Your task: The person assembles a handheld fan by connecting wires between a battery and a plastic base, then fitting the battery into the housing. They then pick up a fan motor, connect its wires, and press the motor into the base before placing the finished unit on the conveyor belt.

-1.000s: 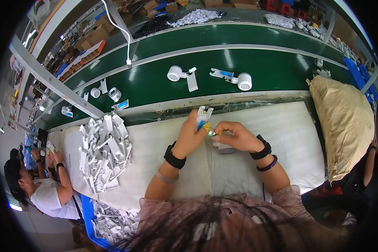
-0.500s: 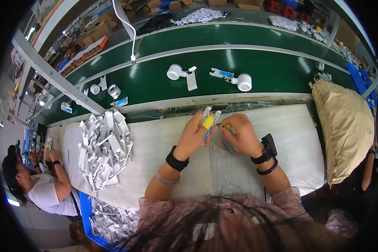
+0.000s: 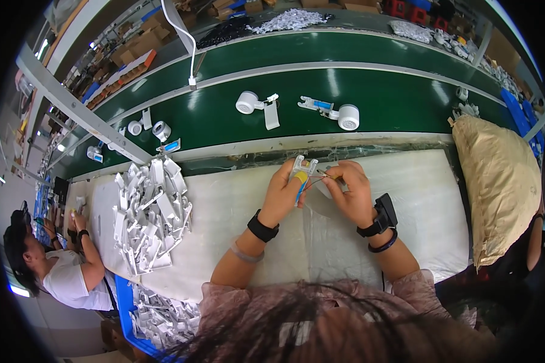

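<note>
Pale workbench [image 3: 399, 209], left hand [image 3: 281, 192] gripping a white case [image 3: 298, 163], right hand [image 3: 352, 189] pinching wires [image 3: 315, 179] outside it, so half-done imo.

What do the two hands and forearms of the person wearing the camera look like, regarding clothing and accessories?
The left hand wears a yellow thumb cover, a black wristband and a narrow pale band. The right hand wears a black wrist strap with a boxy black device, then a dark bracelet. Both sleeves are dusty pink, faintly patterned.
</note>
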A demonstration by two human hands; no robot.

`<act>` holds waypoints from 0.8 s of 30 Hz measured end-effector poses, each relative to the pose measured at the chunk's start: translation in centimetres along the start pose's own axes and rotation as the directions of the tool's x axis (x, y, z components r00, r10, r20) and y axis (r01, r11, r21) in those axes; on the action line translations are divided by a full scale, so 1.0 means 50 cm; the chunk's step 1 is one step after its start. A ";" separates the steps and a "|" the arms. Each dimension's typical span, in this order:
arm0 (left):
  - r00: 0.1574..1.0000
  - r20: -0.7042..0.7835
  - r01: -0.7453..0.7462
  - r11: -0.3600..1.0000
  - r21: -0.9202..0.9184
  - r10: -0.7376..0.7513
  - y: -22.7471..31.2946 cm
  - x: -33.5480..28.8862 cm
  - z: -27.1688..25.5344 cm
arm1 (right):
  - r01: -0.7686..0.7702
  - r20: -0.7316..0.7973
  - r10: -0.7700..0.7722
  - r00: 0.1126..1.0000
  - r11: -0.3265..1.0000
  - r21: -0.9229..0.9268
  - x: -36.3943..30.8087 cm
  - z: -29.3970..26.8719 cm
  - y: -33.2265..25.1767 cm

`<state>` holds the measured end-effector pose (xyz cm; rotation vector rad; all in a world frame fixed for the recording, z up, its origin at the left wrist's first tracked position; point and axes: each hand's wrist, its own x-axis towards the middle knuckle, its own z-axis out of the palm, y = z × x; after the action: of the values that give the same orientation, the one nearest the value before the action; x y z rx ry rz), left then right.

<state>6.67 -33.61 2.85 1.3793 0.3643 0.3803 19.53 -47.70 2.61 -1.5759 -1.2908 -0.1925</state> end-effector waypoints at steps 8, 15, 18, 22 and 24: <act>1.000 0.003 -0.008 1.000 -0.021 0.008 -0.012 -0.001 0.009 | 0.092 0.013 -0.092 0.996 0.996 0.017 -0.009 0.015 -0.003; 0.994 0.025 -0.103 0.992 0.070 0.102 -0.021 -0.004 0.020 | 0.189 -0.007 -0.189 0.982 0.982 -0.019 -0.005 0.009 -0.001; 0.988 0.021 -0.153 0.968 0.198 0.151 -0.006 -0.013 0.029 | 0.200 -0.016 -0.201 0.979 0.979 -0.034 -0.007 0.007 0.002; 0.989 0.044 -0.148 0.957 0.249 0.141 0.001 -0.018 0.030 | 0.195 -0.058 -0.198 0.978 0.979 -0.065 -0.007 0.007 -0.005; 0.986 0.046 -0.169 0.953 0.250 0.162 0.000 -0.019 0.032 | 0.196 -0.056 -0.200 0.978 0.978 -0.071 -0.010 0.008 0.001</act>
<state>6.58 -35.47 3.10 1.6699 0.2837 0.4659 19.19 -47.72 2.06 -1.4823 -1.4036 -0.4102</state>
